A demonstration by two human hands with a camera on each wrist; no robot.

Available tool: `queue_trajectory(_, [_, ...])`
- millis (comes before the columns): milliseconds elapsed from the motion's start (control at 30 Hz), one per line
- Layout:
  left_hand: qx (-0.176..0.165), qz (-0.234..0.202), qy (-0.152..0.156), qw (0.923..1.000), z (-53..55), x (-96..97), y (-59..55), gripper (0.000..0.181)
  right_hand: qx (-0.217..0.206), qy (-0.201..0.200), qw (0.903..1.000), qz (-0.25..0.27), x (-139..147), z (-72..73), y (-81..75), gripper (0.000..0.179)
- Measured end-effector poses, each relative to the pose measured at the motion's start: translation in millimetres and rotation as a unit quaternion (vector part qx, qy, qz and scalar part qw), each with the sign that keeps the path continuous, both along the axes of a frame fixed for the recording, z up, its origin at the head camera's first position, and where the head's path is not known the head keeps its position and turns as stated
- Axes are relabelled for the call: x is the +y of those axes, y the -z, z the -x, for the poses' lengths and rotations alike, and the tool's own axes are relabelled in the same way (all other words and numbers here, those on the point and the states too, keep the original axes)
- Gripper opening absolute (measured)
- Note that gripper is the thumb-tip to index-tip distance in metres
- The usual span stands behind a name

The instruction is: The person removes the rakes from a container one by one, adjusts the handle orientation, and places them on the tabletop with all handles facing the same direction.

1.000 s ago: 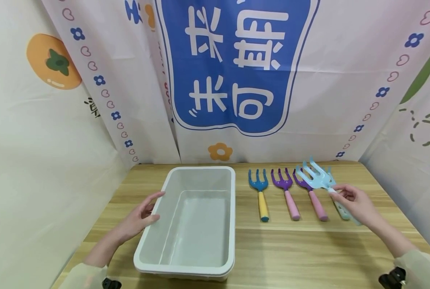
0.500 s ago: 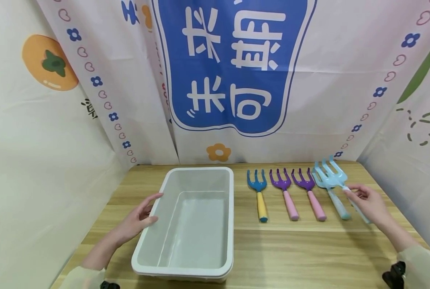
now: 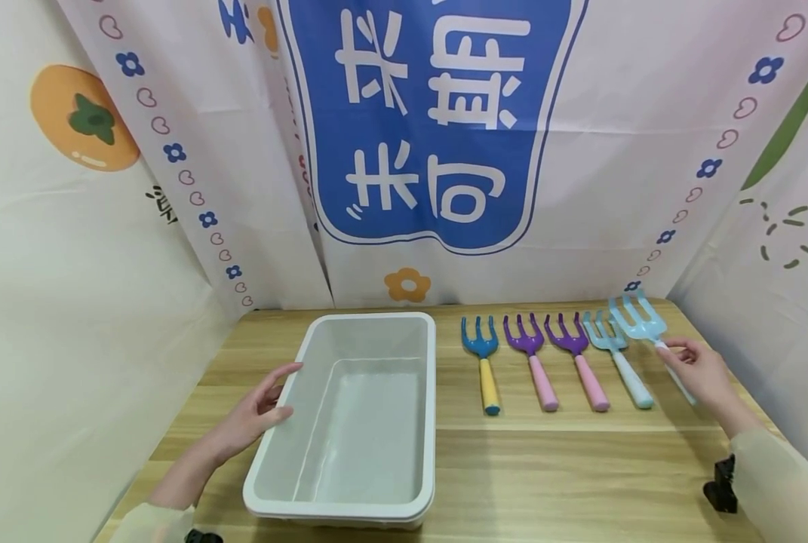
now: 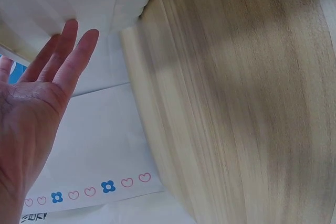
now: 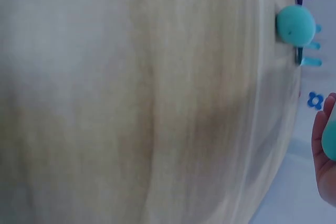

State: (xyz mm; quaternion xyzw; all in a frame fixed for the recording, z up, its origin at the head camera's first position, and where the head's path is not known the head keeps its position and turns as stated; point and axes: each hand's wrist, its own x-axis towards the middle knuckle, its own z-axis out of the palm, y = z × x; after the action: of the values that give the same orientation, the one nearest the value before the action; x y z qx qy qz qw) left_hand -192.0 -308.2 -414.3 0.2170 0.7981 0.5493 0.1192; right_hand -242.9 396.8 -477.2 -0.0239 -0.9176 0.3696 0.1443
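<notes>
Light-blue plastic fork [image 3: 637,315], three-tined, handle pinched in right hand [image 3: 702,373]; left hand [image 3: 254,415], fingers straight, touches smooth white tub [image 3: 349,509].

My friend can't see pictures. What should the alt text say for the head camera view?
A person's right hand holds a light blue toy garden fork at the right end of a row of four forks lying on a wooden table. The left hand touches the side of an empty white plastic bin. Cartoon-printed curtains hang behind.
</notes>
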Motion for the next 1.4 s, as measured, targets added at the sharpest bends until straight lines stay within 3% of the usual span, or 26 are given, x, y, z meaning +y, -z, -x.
queue_trajectory(167, [0.004,0.001,0.001,1.0000,-0.8,0.1,-1.3,0.060,-0.033,0.034,0.9988,-0.009,9.9,5.3,7.1,0.045])
queue_trajectory(300, [0.006,0.007,-0.002,1.0000,0.0,0.5,-2.0,0.061,-0.033,0.045,0.9983,-0.018,18.0,7.0,14.3,0.045])
queue_trajectory(567, [0.004,0.007,-0.001,1.0000,1.8,1.4,-4.1,0.061,-0.030,0.043,0.9976,-0.044,22.6,9.2,22.9,0.043])
queue_trajectory(1400, [-0.007,0.014,-0.013,0.9998,-1.1,-0.1,-1.1,0.061,-0.066,0.020,0.9968,-0.041,19.1,10.7,22.0,0.048])
